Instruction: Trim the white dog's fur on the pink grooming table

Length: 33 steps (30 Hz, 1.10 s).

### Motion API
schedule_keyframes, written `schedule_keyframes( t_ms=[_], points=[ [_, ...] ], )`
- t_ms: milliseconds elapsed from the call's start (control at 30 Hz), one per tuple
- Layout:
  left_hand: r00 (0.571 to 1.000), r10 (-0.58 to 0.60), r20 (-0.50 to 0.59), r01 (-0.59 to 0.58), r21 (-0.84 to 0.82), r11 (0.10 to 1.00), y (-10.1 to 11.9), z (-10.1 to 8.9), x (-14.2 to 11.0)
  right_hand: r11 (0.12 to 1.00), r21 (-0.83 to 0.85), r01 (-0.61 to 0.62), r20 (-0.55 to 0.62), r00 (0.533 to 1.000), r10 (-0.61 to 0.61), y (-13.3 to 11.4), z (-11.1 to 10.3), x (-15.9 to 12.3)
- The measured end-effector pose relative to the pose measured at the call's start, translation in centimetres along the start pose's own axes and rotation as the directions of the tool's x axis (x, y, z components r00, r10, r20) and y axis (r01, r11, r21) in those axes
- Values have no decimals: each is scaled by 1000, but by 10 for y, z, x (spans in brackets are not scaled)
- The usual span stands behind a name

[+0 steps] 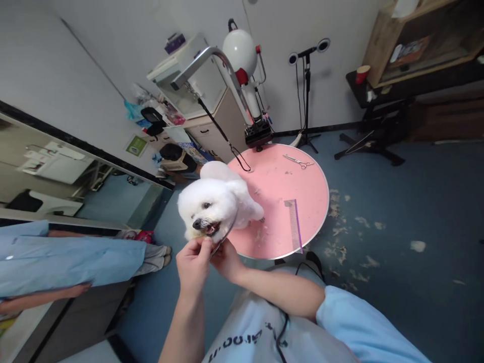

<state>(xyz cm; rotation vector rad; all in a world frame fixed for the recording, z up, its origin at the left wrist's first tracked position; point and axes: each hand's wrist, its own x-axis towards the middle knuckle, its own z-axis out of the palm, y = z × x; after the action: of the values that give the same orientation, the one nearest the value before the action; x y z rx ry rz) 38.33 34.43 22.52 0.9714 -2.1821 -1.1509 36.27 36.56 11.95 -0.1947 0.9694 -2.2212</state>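
Note:
A small white fluffy dog (217,201) stands at the near left edge of a round pink grooming table (302,191), mouth open, facing me. My left hand (192,264) is closed in a pinch on the fur under the dog's chin. My right hand (226,259) is closed on thin scissors (227,233) whose blades run up along the dog's cheek. A purple comb (294,224) lies on the table to the dog's right. A second pair of scissors (298,161) lies at the table's far side.
A leash (221,132) hangs from a metal grooming arm (204,60) above the dog. A stand dryer (242,55), a cabinet (212,126) and a light stand (307,96) stand behind the table. Fur clippings (340,237) litter the blue floor. A wall mirror (68,201) is at the left.

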Motion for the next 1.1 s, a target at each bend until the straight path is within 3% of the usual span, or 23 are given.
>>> schedule_keyframes(
  t_ms=[167, 300, 500, 633, 833, 1100],
  points=[
    [1000, -5, -29, 4, -14, 1000, 5, 5, -3, 993, 7, 120, 93, 988, -120, -7, -9, 2],
    [991, -37, -126, 35, -20, 999, 11, 6, -1, 999, 11, -42, 83, 996, 41, -3, -17, 1],
    [970, -87, -228, 70, -82, 994, 16, 6, 2, 995, -50, -85, 93, 992, 89, -4, -24, -2],
    [962, -102, -254, 85, -80, 993, 18, 10, -2, 982, 7, -190, 145, 971, 187, -6, -26, -10],
    [966, -85, -244, 72, -60, 996, 20, 15, -7, 989, 1, -149, 191, 971, 146, -12, -27, -7],
    [961, -81, -264, 62, -82, 995, 21, 15, -8, 969, -26, -245, 253, 936, 243, -22, -39, -10]
  ],
)
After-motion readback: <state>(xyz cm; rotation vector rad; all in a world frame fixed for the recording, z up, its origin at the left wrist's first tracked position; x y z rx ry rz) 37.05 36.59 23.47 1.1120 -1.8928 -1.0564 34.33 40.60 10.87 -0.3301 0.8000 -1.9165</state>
